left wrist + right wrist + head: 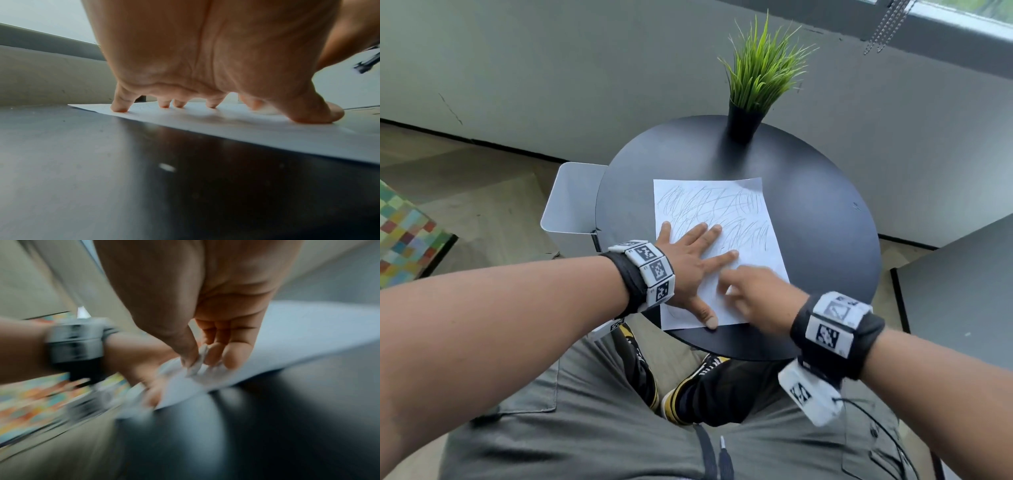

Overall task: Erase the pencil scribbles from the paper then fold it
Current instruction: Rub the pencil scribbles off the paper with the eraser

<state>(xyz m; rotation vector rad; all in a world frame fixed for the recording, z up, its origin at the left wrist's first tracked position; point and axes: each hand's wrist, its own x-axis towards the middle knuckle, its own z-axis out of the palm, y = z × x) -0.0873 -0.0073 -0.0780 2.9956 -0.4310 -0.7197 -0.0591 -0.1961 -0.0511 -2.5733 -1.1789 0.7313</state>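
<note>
A white sheet of paper point(714, 212) covered in grey pencil scribbles lies on the round black table point(825, 246). My left hand point(695, 260) lies flat on the sheet's left half, fingers spread and pressing down; the left wrist view shows the fingertips point(119, 108) on the paper point(246, 129). My right hand point(753, 294) is over the near part of the sheet, blurred. In the right wrist view its thumb and fingers pinch a small white eraser point(197, 361) against the paper point(298, 340).
A potted green grass plant point(756, 85) stands at the table's far edge. A white bin point(571, 205) sits left of the table. A grey surface point(962, 291) is at the right. A colourful checked cushion point(404, 236) lies on the floor at left.
</note>
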